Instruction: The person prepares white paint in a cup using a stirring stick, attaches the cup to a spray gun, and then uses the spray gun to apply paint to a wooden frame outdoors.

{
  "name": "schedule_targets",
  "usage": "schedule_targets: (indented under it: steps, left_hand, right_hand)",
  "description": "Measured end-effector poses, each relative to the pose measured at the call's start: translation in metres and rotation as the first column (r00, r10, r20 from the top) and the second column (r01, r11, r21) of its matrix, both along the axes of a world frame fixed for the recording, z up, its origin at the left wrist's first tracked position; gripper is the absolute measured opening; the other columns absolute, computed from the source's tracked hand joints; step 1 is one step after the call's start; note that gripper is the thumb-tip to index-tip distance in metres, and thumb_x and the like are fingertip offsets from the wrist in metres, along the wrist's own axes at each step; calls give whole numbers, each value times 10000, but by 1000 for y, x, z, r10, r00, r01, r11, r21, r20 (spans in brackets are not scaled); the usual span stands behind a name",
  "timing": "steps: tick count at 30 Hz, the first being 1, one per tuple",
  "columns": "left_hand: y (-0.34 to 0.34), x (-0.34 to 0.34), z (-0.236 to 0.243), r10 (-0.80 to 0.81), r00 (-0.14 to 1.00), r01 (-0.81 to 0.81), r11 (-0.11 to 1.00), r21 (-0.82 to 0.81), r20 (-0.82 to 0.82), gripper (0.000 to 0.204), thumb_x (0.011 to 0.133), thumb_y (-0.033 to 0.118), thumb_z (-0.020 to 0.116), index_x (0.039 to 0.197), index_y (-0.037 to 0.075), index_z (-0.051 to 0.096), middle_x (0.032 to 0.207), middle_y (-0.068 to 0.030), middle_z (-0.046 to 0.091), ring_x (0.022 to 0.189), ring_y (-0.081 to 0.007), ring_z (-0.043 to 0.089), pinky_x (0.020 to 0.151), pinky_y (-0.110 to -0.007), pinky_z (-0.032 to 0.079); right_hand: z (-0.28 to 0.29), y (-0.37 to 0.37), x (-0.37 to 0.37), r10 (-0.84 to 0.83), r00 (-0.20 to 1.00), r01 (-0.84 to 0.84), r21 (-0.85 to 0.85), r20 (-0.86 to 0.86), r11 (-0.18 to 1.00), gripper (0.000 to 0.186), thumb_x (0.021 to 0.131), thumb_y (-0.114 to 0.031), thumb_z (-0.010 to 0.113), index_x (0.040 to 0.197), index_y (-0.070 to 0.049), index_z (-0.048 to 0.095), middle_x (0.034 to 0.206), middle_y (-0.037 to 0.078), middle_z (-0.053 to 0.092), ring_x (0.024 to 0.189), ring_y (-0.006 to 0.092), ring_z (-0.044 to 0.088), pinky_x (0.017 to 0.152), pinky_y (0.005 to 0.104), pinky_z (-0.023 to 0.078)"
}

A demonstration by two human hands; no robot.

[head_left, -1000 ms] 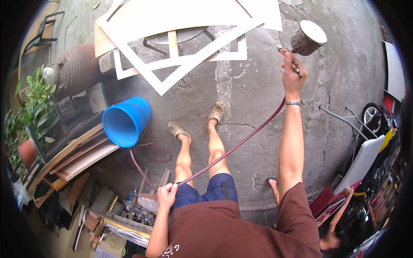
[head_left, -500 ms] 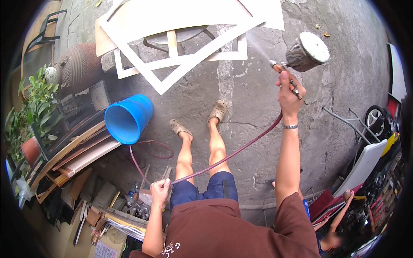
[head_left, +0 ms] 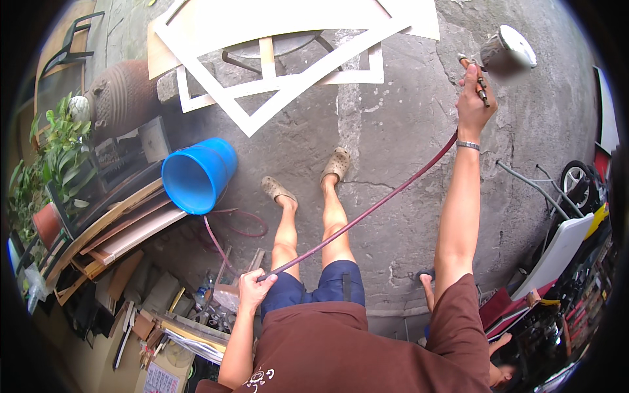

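Out to the far right, my right hand (head_left: 477,105) is closed round a paint spray gun (head_left: 481,82), whose white-smeared paint cup (head_left: 506,52) sits on its right side. A dark red hose (head_left: 373,213) sags from that hand across my legs to my left hand (head_left: 254,287). The fingers of my left hand are wrapped round the hose near my left thigh. Ahead of me, white rectangular frames (head_left: 301,88) lie overlapping on a round-topped stand (head_left: 275,49), with a white panel (head_left: 275,16) at the upper edge. The gun is apart from them, to their right.
A blue bucket (head_left: 200,175) lies tipped beside stacked boards (head_left: 131,229) on the left. Potted plants (head_left: 62,154) and a large brown jar (head_left: 124,98) stand beyond. At right are metal legs (head_left: 534,190), a white board (head_left: 553,252) and another person's arm (head_left: 501,344).
My right hand has swung the spray gun farther right and away from the frames. The spray mist seen earlier no longer shows. My left hand still grips the hose.
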State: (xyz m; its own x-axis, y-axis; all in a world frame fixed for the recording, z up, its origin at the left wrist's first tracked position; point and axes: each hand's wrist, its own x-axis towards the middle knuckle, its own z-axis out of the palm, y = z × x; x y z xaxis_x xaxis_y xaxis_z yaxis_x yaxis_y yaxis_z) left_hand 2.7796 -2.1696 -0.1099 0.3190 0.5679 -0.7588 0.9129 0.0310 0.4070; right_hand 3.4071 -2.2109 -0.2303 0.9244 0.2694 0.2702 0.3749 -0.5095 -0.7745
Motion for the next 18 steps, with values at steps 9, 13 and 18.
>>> schedule_targets:
  steps: [9, 13, 18]
  left_hand:
    - [-1, -35, -3, 6, 1000, -6, 999, 48, -12, 590, 804, 400, 860, 558, 40, 463, 504, -80, 431, 482, -187, 412, 494, -370, 350]
    - [5, -59, 4, 41, 997, -37, 997, 67, -58, 571, 778, 350, 879, 553, 42, 455, 515, -76, 441, 486, -192, 428, 495, -369, 348]
    - [20, -91, 13, 9, 999, -2, 991, 135, -50, 566, 759, 325, 890, 550, 47, 443, 517, -77, 449, 484, -202, 432, 495, -372, 341]
  right_hand:
    - [2, -6, -70, 104, 980, -94, 66, -170, 993, 329, 1033, -338, 662, 1127, -54, 798, 732, -8, 653, 536, 29, 534, 412, 222, 366]
    - [9, -2, -123, 154, 952, -134, 92, -266, 987, 323, 1024, -310, 680, 1132, -25, 787, 766, 13, 694, 548, 46, 557, 477, 231, 401]
    - [26, 6, -179, 194, 908, -182, 67, -371, 981, 291, 1012, -280, 694, 1112, -24, 790, 830, 60, 771, 646, 82, 654, 606, 240, 502]
